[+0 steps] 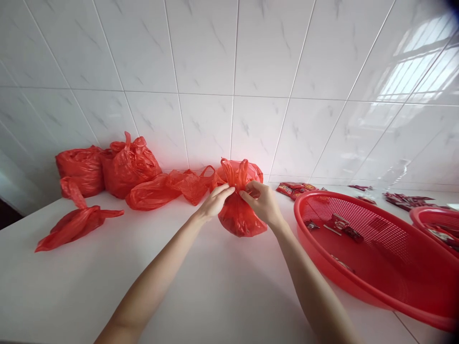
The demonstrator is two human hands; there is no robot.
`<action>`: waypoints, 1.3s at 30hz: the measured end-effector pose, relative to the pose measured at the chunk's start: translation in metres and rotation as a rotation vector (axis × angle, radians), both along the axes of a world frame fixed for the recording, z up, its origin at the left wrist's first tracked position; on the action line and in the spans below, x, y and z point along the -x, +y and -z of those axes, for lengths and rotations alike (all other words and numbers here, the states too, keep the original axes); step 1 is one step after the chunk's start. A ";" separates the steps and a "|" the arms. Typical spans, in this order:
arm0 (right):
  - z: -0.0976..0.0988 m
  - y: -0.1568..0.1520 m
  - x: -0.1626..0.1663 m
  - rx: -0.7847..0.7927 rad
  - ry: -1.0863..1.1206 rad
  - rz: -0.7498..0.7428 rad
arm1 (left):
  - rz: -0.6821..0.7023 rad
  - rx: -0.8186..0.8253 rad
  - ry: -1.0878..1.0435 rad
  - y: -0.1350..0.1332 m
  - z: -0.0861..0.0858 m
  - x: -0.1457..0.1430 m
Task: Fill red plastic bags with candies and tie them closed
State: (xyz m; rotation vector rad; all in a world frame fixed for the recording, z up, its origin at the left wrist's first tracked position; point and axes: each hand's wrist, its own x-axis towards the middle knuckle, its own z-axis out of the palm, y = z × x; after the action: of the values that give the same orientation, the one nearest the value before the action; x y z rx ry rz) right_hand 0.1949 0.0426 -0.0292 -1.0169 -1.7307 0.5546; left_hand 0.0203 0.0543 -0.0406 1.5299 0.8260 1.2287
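A filled red plastic bag (242, 220) stands on the white table in front of me, its neck gathered and its two handle loops pointing up. My left hand (215, 200) pinches the gathered neck from the left side. From the right, my right hand (263, 200) closes its thumb and fingers on the same neck. Both hands are closed on the bag, with the thumbs close together. What the bag holds shows only as dark shapes through the thin plastic. Behind it, another red bag (255, 170) is partly hidden.
Two full red bags (131, 165) lean on the tiled wall at left, near limp red bags (154, 191) and a loose knotted one (75, 224). At right sits a large red basket (358, 289) with a few small packets inside. A second basket (426, 215) and snack packets (294, 189) lie beyond.
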 end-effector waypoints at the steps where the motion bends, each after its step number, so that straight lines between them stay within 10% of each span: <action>1: -0.001 0.001 -0.002 -0.003 0.025 -0.026 | 0.030 0.028 -0.002 0.000 0.000 0.001; 10: -0.007 -0.004 -0.012 0.062 0.170 -0.421 | -0.065 0.028 -0.096 0.009 -0.005 0.007; 28: -0.011 -0.008 -0.013 0.032 0.025 -0.497 | -0.132 -0.033 -0.022 0.008 -0.005 0.009; 39: -0.007 -0.003 -0.008 0.206 0.317 -0.469 | -0.128 -0.141 0.023 -0.003 -0.017 0.007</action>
State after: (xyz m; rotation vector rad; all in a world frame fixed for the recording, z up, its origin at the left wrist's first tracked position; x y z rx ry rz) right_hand 0.2028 0.0392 -0.0218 -0.6098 -1.6458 1.1487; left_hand 0.0136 0.0513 -0.0241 1.6265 0.8795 1.3898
